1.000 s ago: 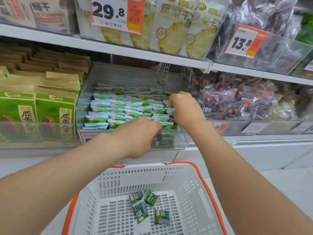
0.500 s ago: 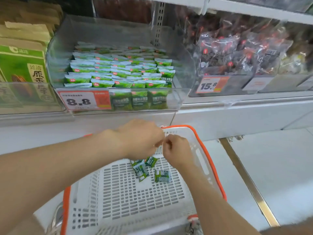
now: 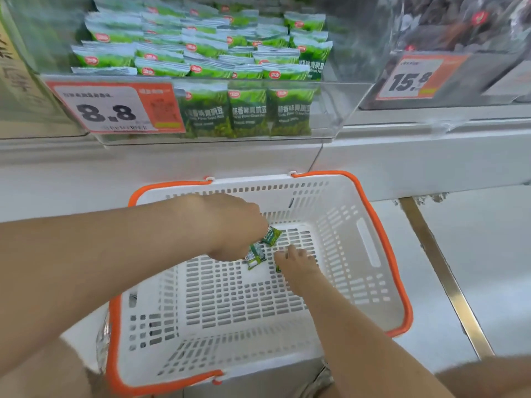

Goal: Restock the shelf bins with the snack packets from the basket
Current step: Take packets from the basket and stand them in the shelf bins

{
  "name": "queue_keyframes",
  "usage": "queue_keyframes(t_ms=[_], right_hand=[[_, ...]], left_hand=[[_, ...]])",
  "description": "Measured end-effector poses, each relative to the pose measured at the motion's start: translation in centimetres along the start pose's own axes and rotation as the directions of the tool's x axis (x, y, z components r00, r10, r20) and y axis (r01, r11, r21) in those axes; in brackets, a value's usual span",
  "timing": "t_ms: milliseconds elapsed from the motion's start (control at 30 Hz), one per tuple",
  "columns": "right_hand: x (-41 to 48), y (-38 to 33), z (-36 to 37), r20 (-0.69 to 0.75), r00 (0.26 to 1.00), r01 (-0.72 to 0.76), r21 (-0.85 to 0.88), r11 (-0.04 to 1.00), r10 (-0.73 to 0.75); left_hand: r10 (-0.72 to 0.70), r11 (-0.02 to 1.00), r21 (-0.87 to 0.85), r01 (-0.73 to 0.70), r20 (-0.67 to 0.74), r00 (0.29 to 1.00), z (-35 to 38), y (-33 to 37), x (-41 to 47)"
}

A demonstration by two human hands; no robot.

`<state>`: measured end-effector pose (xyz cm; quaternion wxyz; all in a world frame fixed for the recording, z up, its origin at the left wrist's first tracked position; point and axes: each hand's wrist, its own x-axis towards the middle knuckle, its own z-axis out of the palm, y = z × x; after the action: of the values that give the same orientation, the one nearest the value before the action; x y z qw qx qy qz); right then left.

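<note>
Shop aisle: white shelf (image 3: 201, 159) over a pale floor (image 3: 488, 254) crossed by a brass strip (image 3: 442, 271). Clear shelf bin (image 3: 339, 110) holds rows of green stocked packets (image 3: 247, 110); price tag (image 3: 115, 107) on its front reads 8.8. Neighbouring bin (image 3: 474, 90), dark wrapped sweets, is tagged 15.8.

White basket (image 3: 382, 234) with an orange rim sits below the shelf. Both arms reach down into it. Left hand (image 3: 232, 228) is knuckles up, fingers curled round the loose snack packets (image 3: 271, 235) at the far end of the basket floor, two green ends poking out beneath. Right hand (image 3: 296, 261) lies just beside it, palm down, fingers (image 3: 283, 255) laid on the basket floor over one more packet; cannot tell whether they grip it.
</note>
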<state>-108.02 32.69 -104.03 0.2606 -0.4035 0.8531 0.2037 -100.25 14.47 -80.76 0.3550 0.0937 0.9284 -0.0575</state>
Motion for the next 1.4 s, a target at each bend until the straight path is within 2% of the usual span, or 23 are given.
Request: queue_keyframes(t_ms=[167, 233, 267, 400, 533, 633, 700, 800, 900, 967, 1067, 1167, 1267, 1333, 1400], right_hand=[[0.7, -0.3, -0.2, 0.04, 0.999, -0.002, -0.02, 1.0, 0.002], [0.7, -0.4, -0.9, 0.044, 0.999, -0.025, 0.101, 0.995, 0.021], [0.6, -0.6, -1.7, 0.047, 0.998, -0.04, 0.216, 0.975, 0.03], [-0.1, -1.3, -5.8, -0.102, 0.994, 0.028, 0.631, 0.775, 0.047], [-3.2, -1.6, -11.9, -0.321, 0.946, 0.253, 0.82, 0.514, 0.045], [-6.5, -1.1, -16.8, -0.436, 0.9, 0.401, 0.842, 0.361, 0.016], [-8.8, -0.5, -19.8, -0.507, 0.861, 0.48, 0.834, 0.271, 0.038], [-12.0, 0.2, -23.0, -0.603, 0.794, 0.584, 0.791, 0.183, 0.073], [-14.2, 0.6, -24.4, -0.658, 0.741, 0.649, 0.753, 0.107, 0.136], [-15.0, 0.7, -24.9, -0.685, 0.708, 0.682, 0.726, 0.087, 0.173], [-15.7, 0.7, -25.4, -0.723, 0.656, 0.713, 0.688, 0.139, 0.216], [-16.3, 0.8, -26.0, -0.719, 0.652, 0.723, 0.685, 0.088, 0.242], [-16.7, 0.7, -26.7, -0.677, 0.681, 0.704, 0.71, 0.004, 0.279], [-16.9, 0.8, -27.2, -0.663, 0.68, 0.705, 0.708, -0.033, 0.314], [-17.3, 1.2, -28.0, -0.697, 0.638, 0.738, 0.675, 0.0, 0.328]], left_hand=[[0.006, 1.0, 0.018, -0.006, 0.004, 1.0, -0.1, -0.5, 0.2], [0.001, 1.0, 0.03, -0.001, 0.01, 1.0, -0.4, -0.7, 0.1], [-0.005, 0.999, 0.033, 0.004, 0.007, 1.0, -0.5, -0.7, 0.1], [-0.062, 0.998, 0.014, 0.063, -0.021, 0.998, -1.5, -1.2, -0.2], [-0.16, 0.985, -0.069, 0.157, -0.035, 0.986, -2.2, -2.3, -1.2], [-0.2, 0.967, -0.159, 0.197, -0.003, 0.98, -2.8, -3.3, -2.9], [-0.218, 0.907, -0.363, 0.213, 0.03, 0.976, -3.4, -3.6, -4.5], [-0.175, 0.674, -0.723, 0.152, 0.043, 0.984, -4.3, -3.3, -6.7], [-0.194, 0.477, -0.877, 0.048, -0.052, 0.98, -5.1, -2.4, -8.6], [-0.182, 0.385, -0.922, -0.029, -0.107, 0.977, -5.7, -1.9, -9.7], [-0.168, 0.276, -0.956, -0.104, -0.155, 0.973, -6.4, -1.5, -11.0], [-0.249, 0.229, -0.96, -0.159, -0.216, 0.944, -6.6, -1.4, -11.3], [-0.282, 0.228, -0.946, -0.229, -0.289, 0.915, -6.9, -1.5, -11.5], [-0.307, 0.242, -0.93, -0.278, -0.345, 0.887, -7.3, -1.6, -11.5], [-0.366, 0.305, -0.895, -0.325, -0.425, 0.828, -7.8, -1.7, -11.5]])
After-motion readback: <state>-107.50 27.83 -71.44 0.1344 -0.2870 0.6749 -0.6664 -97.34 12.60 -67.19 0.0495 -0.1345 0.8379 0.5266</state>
